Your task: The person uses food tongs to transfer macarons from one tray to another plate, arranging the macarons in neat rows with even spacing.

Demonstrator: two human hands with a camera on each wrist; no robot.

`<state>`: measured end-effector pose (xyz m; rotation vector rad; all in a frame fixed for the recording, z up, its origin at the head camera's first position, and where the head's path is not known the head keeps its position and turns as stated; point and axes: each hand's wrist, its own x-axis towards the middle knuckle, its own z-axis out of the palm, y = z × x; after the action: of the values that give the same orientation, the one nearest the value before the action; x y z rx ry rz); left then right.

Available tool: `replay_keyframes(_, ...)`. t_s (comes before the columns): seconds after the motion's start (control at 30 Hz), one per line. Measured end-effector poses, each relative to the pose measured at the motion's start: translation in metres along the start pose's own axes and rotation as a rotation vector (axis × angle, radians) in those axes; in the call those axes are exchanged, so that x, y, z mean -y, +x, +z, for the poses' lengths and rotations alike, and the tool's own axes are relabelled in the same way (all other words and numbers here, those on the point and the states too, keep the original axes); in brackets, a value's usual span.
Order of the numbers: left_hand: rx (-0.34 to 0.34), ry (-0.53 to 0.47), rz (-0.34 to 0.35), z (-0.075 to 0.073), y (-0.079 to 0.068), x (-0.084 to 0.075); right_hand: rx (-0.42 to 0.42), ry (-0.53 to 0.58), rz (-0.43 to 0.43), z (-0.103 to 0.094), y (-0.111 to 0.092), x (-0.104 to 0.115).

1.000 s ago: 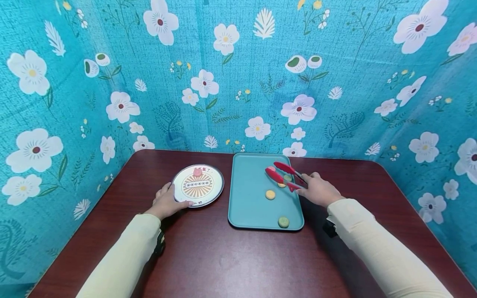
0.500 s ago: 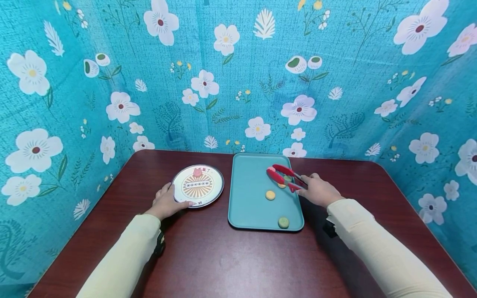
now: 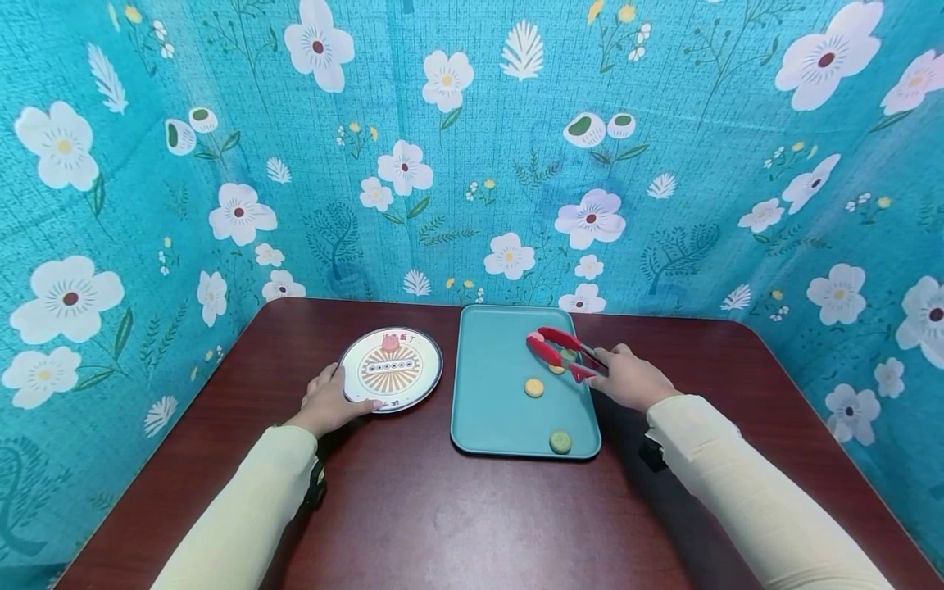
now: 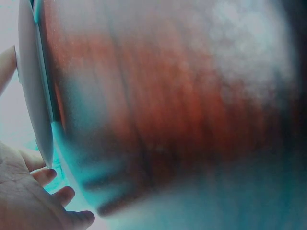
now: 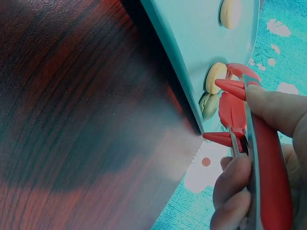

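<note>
My left hand (image 3: 326, 400) holds the near left edge of a white patterned plate (image 3: 429, 360), thumb on the rim. The left wrist view shows the plate edge-on (image 4: 33, 91) between thumb and fingers. A pink macaron (image 3: 391, 343) lies on the plate. My right hand (image 3: 636, 377) grips red-tipped metal tongs (image 3: 544, 351) over the right side of a teal tray (image 3: 487, 418). The tongs' tips pinch a pink macaron (image 3: 535, 337), mostly covered by them. Beside the tongs lie a yellow macaron (image 5: 217, 78) and a green macaron (image 5: 209, 106).
Another yellow macaron (image 3: 534, 387) lies mid-tray, and a green macaron (image 3: 560, 442) sits in the near right corner. The dark wooden table (image 3: 442, 524) extends in front. A blue floral cloth (image 3: 472, 188) hangs behind and at both sides.
The tongs' red tips have come together around the pink macaron, then stayed about there. My left hand and the plate have kept their place.
</note>
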<state>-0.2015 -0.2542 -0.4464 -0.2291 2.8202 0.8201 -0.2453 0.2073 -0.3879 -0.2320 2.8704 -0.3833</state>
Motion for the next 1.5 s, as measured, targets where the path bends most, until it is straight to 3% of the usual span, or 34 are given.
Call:
replay_keyframes(0.73,0.000,-0.008,0.000,0.000,0.001,0.003,0.001,0.021,0.012,-0.003,-0.003,0.003)
replay_keyframes(1.5,0.000,-0.010,-0.009,0.000,0.003,0.003,-0.073,0.003,-0.047,-0.001,-0.015,0.011)
